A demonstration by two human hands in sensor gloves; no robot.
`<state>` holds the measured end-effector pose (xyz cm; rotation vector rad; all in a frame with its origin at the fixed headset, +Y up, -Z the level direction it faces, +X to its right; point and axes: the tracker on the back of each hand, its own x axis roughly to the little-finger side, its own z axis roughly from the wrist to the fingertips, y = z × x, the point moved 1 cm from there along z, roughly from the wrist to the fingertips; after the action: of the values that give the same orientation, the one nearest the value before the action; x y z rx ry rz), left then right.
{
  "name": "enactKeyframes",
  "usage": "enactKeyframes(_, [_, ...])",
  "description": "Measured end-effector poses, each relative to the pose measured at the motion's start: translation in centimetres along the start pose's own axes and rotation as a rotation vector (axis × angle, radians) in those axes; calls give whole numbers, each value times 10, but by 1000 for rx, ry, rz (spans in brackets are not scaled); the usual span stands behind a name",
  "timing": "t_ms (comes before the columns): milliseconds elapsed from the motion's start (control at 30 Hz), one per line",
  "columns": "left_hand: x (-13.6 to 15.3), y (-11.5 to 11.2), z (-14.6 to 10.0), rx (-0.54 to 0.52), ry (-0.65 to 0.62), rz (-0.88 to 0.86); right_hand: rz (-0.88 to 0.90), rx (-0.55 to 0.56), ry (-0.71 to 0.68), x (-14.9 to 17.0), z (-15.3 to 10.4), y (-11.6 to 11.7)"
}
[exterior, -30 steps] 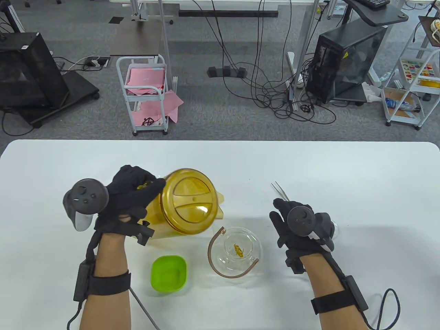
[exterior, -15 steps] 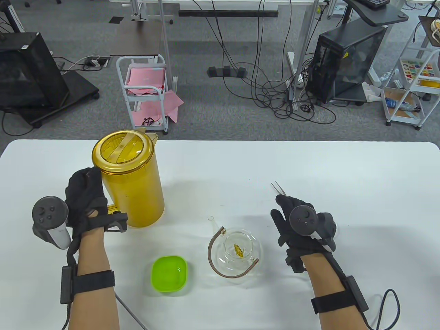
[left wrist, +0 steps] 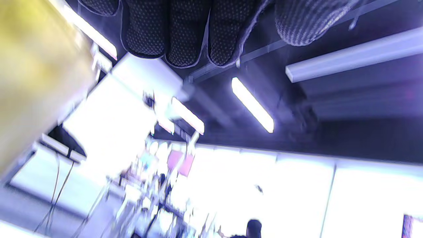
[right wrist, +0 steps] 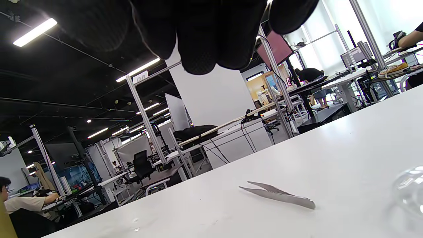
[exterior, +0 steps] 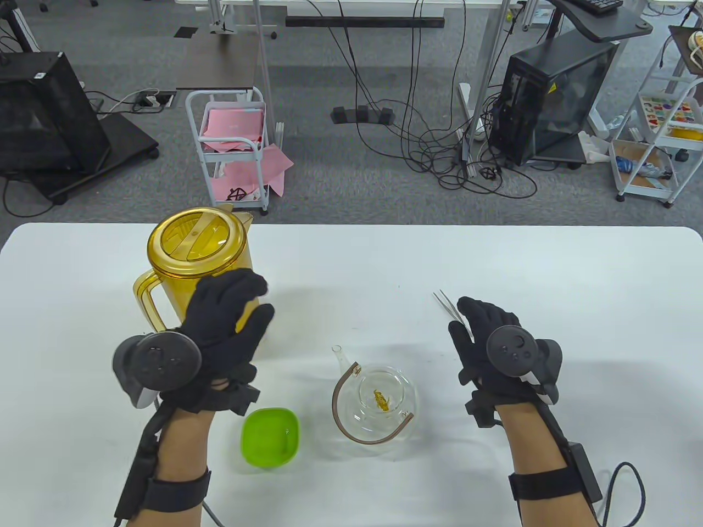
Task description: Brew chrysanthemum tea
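Observation:
The yellow lidded pitcher stands upright at the back left, its handle to the left. My left hand hovers in front of its lower right side with fingers straight, holding nothing; the left wrist view shows those fingers beside the yellow pitcher wall. The glass teapot with a brown handle sits in the middle front, a yellow chrysanthemum inside. My right hand hovers relaxed and empty just behind the metal tweezers, which lie on the table.
A green bowl sits left of the teapot, near my left wrist. A clear glass piece shows at the right edge of the right wrist view. The white table ends at its far edge just behind the pitcher.
The pitcher went from tilted beside the teapot to upright at the back left. My left hand let go of its handle and moved right, in front of it. My right hand drifted slightly right.

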<state>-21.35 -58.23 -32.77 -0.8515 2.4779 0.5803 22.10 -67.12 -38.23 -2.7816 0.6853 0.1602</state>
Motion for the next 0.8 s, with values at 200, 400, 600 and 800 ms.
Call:
enactKeyframes(200, [48, -57, -33, 135, 78, 55, -7, -11, 20, 4, 2, 2])
enactKeyframes(400, [74, -69, -48, 194, 161, 96, -84, -38, 70, 9, 2, 2])
enactKeyframes(600, [82, -78, -50, 217, 192, 107, -330, -152, 422, 47, 4, -5])
enactKeyframes(800, [81, -81, -49, 220, 181, 110, -423, -403, 655, 80, 3, 17])
